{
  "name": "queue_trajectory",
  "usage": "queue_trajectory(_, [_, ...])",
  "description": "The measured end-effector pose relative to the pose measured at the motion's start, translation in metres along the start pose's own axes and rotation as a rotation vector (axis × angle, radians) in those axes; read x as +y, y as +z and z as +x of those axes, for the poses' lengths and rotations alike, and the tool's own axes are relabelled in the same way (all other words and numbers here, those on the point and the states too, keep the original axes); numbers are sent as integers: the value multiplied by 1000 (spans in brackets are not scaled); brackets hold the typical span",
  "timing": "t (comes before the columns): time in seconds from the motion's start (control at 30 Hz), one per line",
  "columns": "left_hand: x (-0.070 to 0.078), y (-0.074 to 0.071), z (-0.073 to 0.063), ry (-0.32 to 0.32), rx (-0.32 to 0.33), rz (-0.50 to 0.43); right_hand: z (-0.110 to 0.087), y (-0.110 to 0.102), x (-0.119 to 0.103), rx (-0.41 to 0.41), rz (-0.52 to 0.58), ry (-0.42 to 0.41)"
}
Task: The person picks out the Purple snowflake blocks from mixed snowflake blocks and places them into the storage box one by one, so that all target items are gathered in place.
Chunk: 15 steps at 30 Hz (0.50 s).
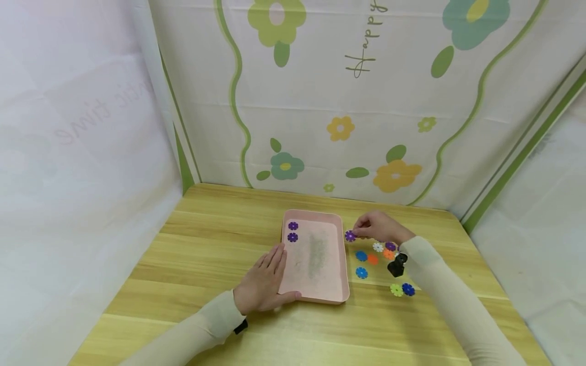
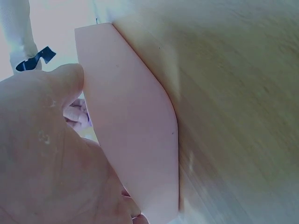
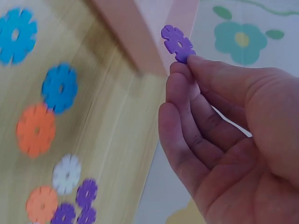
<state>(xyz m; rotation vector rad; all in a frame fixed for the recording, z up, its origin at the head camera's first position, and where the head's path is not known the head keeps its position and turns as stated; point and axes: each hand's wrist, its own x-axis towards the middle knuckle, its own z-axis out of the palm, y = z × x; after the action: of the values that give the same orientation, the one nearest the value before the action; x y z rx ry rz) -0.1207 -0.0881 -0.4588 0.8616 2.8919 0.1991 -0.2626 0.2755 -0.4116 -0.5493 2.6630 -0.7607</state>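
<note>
Just right of the pink tray, the right hand pinches a purple disc by its edge — a slackened pinch could drop it outside. At the tray's near left corner, the left hand rests straight-fingered, thumb apart — a hard push might skid the tray.

The held disc is purple, the tray pink (smudged grey inside), the worktop yellowish wood grain.
</note>
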Motion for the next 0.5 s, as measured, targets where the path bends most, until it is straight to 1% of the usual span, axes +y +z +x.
queue_trajectory(0.13, [0,1,-1,2,8,-6,9,12,-25,-22,50,-17])
queue_trajectory(0.27, [-1,3,-1,6,19,-14,20,27,-47,-51,70,-36])
queue_trajectory(0.37, [-1,3,0,-2,14,-13,30,40,-59,-67,77,-54])
queue_trajectory(0.5, [-1,3,1,-13,-1,-3,42,57,-72,-49,83,-68])
